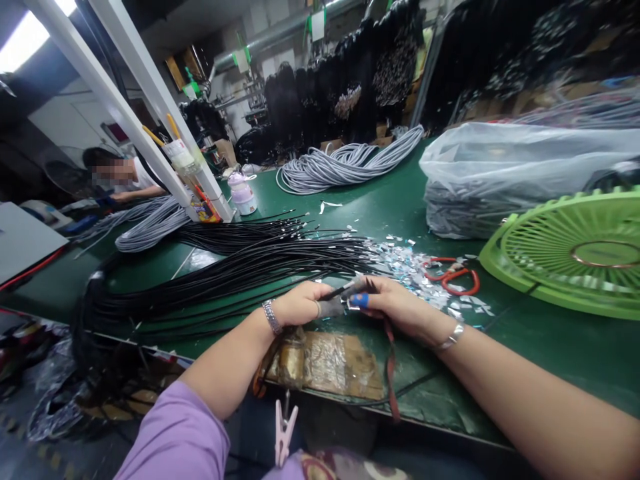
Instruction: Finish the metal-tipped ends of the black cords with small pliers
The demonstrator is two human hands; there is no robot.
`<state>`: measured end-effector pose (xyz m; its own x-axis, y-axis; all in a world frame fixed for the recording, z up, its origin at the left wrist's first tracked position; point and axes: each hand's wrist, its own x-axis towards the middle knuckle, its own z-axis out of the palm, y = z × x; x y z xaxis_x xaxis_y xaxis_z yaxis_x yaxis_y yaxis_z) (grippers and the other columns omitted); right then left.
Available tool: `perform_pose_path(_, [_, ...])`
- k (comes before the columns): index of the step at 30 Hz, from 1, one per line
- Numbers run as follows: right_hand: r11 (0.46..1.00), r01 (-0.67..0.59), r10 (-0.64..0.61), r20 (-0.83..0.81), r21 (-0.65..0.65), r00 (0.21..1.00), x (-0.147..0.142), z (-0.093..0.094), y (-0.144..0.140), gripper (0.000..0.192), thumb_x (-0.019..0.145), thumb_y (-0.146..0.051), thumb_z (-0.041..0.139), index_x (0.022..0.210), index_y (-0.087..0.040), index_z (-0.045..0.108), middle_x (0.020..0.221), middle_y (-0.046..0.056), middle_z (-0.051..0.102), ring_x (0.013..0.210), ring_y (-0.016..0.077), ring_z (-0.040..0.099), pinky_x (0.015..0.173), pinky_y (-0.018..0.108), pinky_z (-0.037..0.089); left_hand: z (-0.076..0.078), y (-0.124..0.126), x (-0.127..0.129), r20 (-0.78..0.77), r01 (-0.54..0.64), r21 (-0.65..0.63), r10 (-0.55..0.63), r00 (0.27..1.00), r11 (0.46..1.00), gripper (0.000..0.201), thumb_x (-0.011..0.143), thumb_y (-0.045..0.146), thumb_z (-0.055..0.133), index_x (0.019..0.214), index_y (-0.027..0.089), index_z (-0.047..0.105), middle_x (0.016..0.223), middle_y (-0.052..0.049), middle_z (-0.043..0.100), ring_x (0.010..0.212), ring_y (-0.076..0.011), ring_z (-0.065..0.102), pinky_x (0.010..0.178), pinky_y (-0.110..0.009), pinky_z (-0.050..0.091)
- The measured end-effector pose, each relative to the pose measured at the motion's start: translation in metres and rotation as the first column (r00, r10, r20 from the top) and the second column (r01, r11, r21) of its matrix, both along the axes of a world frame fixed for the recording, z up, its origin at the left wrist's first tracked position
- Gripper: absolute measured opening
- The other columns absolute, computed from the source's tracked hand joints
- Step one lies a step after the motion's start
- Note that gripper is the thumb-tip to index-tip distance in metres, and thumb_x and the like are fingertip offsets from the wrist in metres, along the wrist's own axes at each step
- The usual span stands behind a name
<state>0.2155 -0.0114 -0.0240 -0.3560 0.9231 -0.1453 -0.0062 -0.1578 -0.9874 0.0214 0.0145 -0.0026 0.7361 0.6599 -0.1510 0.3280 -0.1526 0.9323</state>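
Observation:
My left hand (303,303) is closed on a black cable (337,292), whose end points toward my right hand. Grey tape or cloth wraps a left fingertip. Close beside it, my right hand (395,305) is pinched at the cable's end, with blue tape around one finger. A small dark pointed piece shows above its fingers, and I cannot make out what they grip. A dark red strap (391,373) hangs below the right hand. Beyond my hands lies a long bundle of black cables (240,267), its ends reaching a scatter of white and blue scraps (405,263).
Red-handled scissors (461,281) lie right of the scraps, near a green fan (575,253). A taped cardboard piece (333,363) sits at the front edge. Behind are grey cable coils (345,167), a plastic bag (465,180) and a lilac bottle (243,193). A person (135,177) works far left.

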Motion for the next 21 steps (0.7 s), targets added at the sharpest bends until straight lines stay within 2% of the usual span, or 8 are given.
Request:
perform_pose_path(2, [0.993,0.095,-0.095,-0.002,0.072,0.995,0.0016,0.0014,0.0006,0.031,0.059,-0.04,0.073,0.077,-0.018,0.061,0.057,-0.004,0.054,0.046,0.0083,0.04,0.043,0.023,0.029,0.0008,0.0007,0.0011,0.032,-0.075,0.0,0.075,0.997,0.997,0.047,0.064,0.055,0.072,0.075,0.01,0.064,0.066,0.002,0.05,0.062,-0.0087,0.039,0.059,-0.022,0.034])
perform_pose_path(4, [0.978,0.138,-0.139,-0.007,0.158,0.99,0.0031,0.0033,-0.0003,0.034,0.062,-0.042,0.072,0.084,-0.019,0.062,0.069,0.001,0.062,0.056,0.0122,0.051,0.05,0.025,0.039,0.0004,0.001,0.002,0.052,-0.121,-0.031,0.123,0.991,0.992,0.051,0.061,0.058,0.072,0.076,0.01,0.064,0.065,0.003,0.049,0.061,-0.0083,0.038,0.06,-0.022,0.035])
perform_pose_path(6, [0.961,0.129,-0.133,-0.001,0.245,0.991,0.0044,0.0044,-0.002,0.037,0.064,-0.044,0.072,0.09,-0.02,0.062,0.082,0.004,0.067,0.07,0.0171,0.059,0.062,0.029,0.048,-0.0011,0.0014,0.0023,0.047,-0.143,-0.054,0.146,0.988,0.988,0.052,0.061,0.058,0.072,0.078,0.009,0.065,0.064,0.003,0.048,0.06,-0.0076,0.037,0.06,-0.022,0.034])
perform_pose_path(8, [0.945,0.087,-0.106,0.043,0.314,0.993,0.0052,0.0036,-0.0035,0.041,0.065,-0.045,0.072,0.096,-0.021,0.061,0.088,0.006,0.068,0.077,0.0193,0.062,0.068,0.033,0.051,-0.003,0.002,0.0022,0.04,-0.153,-0.059,0.155,0.987,0.987,0.053,0.061,0.058,0.073,0.08,0.009,0.067,0.065,0.003,0.049,0.06,-0.0072,0.037,0.059,-0.022,0.033])
perform_pose_path(12, [0.909,0.045,-0.112,0.138,0.415,0.984,0.0046,-0.002,-0.0041,0.039,0.071,-0.044,0.069,0.099,-0.02,0.06,0.086,0.006,0.068,0.07,0.0176,0.06,0.065,0.033,0.052,-0.0037,0.0021,0.0025,0.044,-0.142,-0.053,0.145,0.988,0.988,0.055,0.06,0.059,0.073,0.083,0.01,0.069,0.07,0.001,0.054,0.063,-0.0083,0.04,0.062,-0.022,0.035])
perform_pose_path(16, [0.882,0.05,-0.13,0.141,0.469,0.981,0.0022,-0.0053,-0.0023,0.028,0.073,-0.043,0.067,0.087,-0.02,0.061,0.075,0.003,0.065,0.068,0.0168,0.057,0.064,0.031,0.049,-0.0027,0.0015,0.0026,0.015,-0.111,0.0,0.111,0.994,0.994,0.048,0.064,0.056,0.073,0.08,0.01,0.068,0.07,0.001,0.055,0.066,-0.0097,0.043,0.065,-0.023,0.038])
perform_pose_path(21, [0.906,0.037,-0.093,0.113,0.422,0.989,-0.0004,-0.0009,-0.0027,0.024,0.07,-0.042,0.069,0.077,-0.021,0.06,0.072,0.001,0.062,0.067,0.0165,0.056,0.064,0.03,0.048,-0.0033,0.0009,0.0009,-0.075,-0.05,0.065,0.055,0.996,0.997,0.044,0.068,0.053,0.07,0.072,0.01,0.063,0.064,0.003,0.048,0.062,-0.0089,0.039,0.059,-0.022,0.035])
